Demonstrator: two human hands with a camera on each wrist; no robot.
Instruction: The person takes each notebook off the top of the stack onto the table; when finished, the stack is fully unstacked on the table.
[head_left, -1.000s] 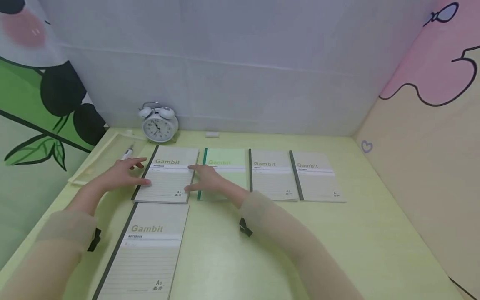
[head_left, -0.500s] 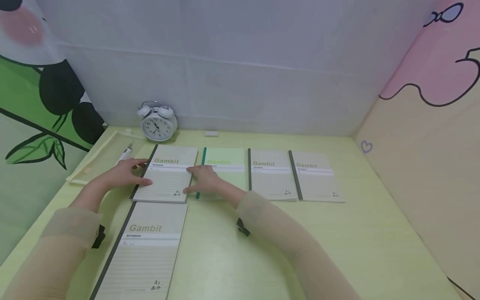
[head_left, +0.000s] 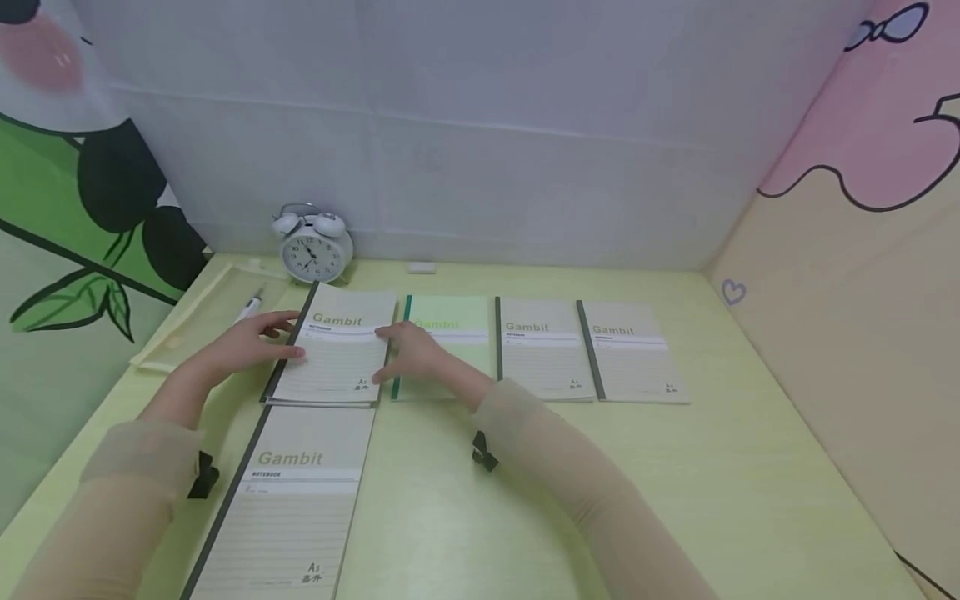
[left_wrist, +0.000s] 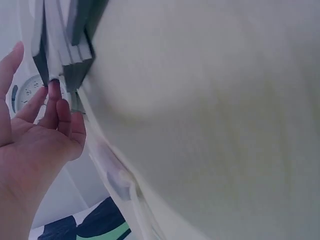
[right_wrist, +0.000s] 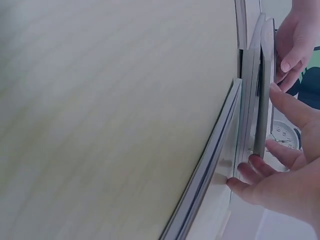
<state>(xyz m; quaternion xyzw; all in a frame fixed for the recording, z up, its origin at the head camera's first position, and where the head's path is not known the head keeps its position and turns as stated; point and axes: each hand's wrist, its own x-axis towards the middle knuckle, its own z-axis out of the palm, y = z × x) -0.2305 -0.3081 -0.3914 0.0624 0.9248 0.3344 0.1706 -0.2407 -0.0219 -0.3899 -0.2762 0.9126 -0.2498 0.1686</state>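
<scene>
Both hands hold a grey Gambit notebook [head_left: 337, 354] with a dark spine at the back left of the table. My left hand [head_left: 251, 343] grips its spine side, thumb on the cover. My right hand [head_left: 416, 357] grips its opposite edge, with the thumb over the cover. In the right wrist view the held notebook [right_wrist: 268, 75] stands slightly apart from more notebooks [right_wrist: 251, 85] stacked under it. Fingers [left_wrist: 54, 102] of the left hand reach to its spine edge in the left wrist view. A green notebook [head_left: 461, 315] lies beside the right hand, partly covered by it.
Nearer lies another grey notebook [head_left: 292, 517], cut off by the frame. Two grey notebooks, one in the middle [head_left: 543, 358] and one further right [head_left: 637, 362], continue the row. Behind are a white alarm clock [head_left: 315, 254], a small white block [head_left: 422, 267] and a pen [head_left: 251, 307] on a pale pouch [head_left: 210, 304].
The held notebook has risen slightly and shifted off the stack, showing the edge of a notebook beneath it. Both hands have moved up a little with it.
</scene>
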